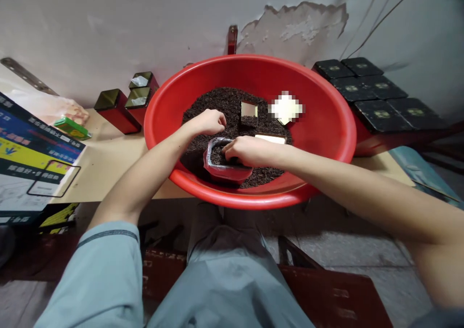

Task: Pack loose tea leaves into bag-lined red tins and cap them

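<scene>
Inside a large red plastic basin [250, 201] lies a heap of dark, dry loose tea leaves [221, 96]. A red tin [232, 174] with a clear plastic liner stands tilted in the heap, filled with the same leaves. My right hand [250, 150] is over the tin's mouth, fingers bent and closed, with the fingertips down at the leaves and partly hidden. Just above and left of the tin, my left hand [209, 121] hovers with curled fingers; whatever they hold, if anything, is hidden. Two open gold-lined containers, one being a small box [249, 111], lie half sunk in the leaves.
Several black-lidded red tins [380, 113] are grouped right of the basin. Left of it stand open red tins [118, 110], two with plastic inside. A printed carton [32, 159] and a green packet [72, 127] lie on the table [105, 166]. A pixelated bright patch covers part of the basin.
</scene>
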{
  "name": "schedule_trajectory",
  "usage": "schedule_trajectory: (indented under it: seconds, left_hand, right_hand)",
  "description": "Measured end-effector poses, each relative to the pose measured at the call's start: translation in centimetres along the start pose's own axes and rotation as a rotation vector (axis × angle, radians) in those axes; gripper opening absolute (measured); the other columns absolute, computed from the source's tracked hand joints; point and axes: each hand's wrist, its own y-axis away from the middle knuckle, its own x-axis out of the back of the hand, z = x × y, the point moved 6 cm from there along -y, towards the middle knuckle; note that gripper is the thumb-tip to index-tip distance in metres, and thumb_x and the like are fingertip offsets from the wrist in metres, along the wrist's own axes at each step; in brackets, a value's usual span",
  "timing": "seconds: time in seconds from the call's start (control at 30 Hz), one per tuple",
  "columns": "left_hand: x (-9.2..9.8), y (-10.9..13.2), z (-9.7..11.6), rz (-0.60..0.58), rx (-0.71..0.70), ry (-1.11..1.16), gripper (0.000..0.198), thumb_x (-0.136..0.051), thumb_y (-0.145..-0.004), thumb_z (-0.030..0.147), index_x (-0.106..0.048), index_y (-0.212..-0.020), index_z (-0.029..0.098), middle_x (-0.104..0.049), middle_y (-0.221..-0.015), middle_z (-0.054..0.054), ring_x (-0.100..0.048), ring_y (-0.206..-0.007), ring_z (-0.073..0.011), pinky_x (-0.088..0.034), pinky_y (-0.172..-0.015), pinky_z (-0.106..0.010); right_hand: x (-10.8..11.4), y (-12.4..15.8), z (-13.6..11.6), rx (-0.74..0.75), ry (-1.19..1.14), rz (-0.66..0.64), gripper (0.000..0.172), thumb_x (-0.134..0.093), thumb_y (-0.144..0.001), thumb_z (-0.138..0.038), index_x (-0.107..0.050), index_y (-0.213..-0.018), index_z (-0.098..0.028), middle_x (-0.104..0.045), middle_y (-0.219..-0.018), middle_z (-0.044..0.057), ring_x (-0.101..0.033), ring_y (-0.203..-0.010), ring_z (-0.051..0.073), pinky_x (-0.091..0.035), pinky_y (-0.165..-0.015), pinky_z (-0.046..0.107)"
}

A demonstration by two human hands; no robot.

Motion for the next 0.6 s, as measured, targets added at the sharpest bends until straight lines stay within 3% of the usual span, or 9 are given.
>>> schedule_trajectory:
  seconds: [0.1, 0.17, 0.27, 0.33, 0.43, 0.6]
  left_hand:
    - [-0.4, -0.7, -1.2, 0.06, 0.02, -0.057, 0.034, -0.064, -0.082, 0.011, -0.081, -0.111, 0.018, -0.079, -0.116, -0.012, -0.072, -0.114, -0.0292, -0.05, -0.11, -0.036]
    - [-0.5, -1.0, -2.2, 0.075, 0.044, -0.081, 0.033, -0.065, -0.081, 0.013, -0.081, -0.109, 0.021, -0.079, -0.115, -0.01, -0.071, -0.116, -0.0296, -0.049, -0.112, -0.037]
    - [-0.4, -1.3, -3.5, 0.071, 0.068, -0.044, 0.031, -0.069, -0.078, 0.013, -0.082, -0.104, 0.023, -0.079, -0.114, -0.008, -0.07, -0.117, -0.0295, -0.046, -0.115, -0.037]
    - [-0.3, -1.5, -4.2, 0.086, 0.073, 0.012, 0.029, -0.071, -0.076, 0.013, -0.083, -0.101, 0.022, -0.079, -0.113, -0.009, -0.069, -0.119, -0.0302, -0.044, -0.117, -0.038]
    - [-0.1, -1.9, -5.1, 0.109, 0.081, 0.037, 0.028, -0.071, -0.075, 0.013, -0.083, -0.099, 0.022, -0.079, -0.112, -0.009, -0.067, -0.12, -0.03, -0.043, -0.116, -0.037]
    - [0.2, -2.2, -5.8, 0.098, 0.079, 0.001, 0.029, -0.072, -0.075, 0.012, -0.082, -0.1, 0.02, -0.078, -0.104, -0.008, -0.067, -0.115, -0.03, -0.044, -0.114, -0.039]
  right_hand:
    - [0.6, 1.2, -0.6, 0.092, 0.021, -0.007, 0.019, -0.064, -0.092, -0.019, -0.081, -0.095, -0.024, -0.079, -0.105, 0.006, -0.072, -0.098, 0.024, -0.056, -0.094, 0.039]
    - [1.1, 1.9, -0.7, 0.055, 0.069, 0.089, 0.027, -0.062, -0.098, -0.04, -0.079, -0.112, -0.024, -0.075, -0.12, 0.011, -0.069, -0.112, 0.029, -0.054, -0.102, 0.047]
    - [0.0, 2.3, -0.5, -0.052, 0.206, 0.144, 0.083, -0.07, -0.086, -0.067, -0.056, -0.151, -0.016, -0.059, -0.143, 0.024, -0.059, -0.126, 0.042, -0.05, -0.104, 0.06]
    - [-1.6, 2.1, -0.3, -0.109, 0.279, 0.104, 0.111, -0.074, -0.08, -0.07, -0.033, -0.164, -0.012, -0.052, -0.146, 0.029, -0.058, -0.125, 0.045, -0.05, -0.102, 0.063]
    - [-2.9, 1.9, -0.2, -0.129, 0.324, 0.068, 0.107, -0.072, -0.083, -0.058, -0.022, -0.167, -0.014, -0.058, -0.136, 0.025, -0.061, -0.116, 0.042, -0.05, -0.099, 0.06]
    - [-1.4, 2.3, -0.3, -0.141, 0.303, 0.089, 0.102, -0.069, -0.084, -0.057, -0.022, -0.165, -0.017, -0.059, -0.133, 0.023, -0.061, -0.115, 0.042, -0.051, -0.096, 0.058]
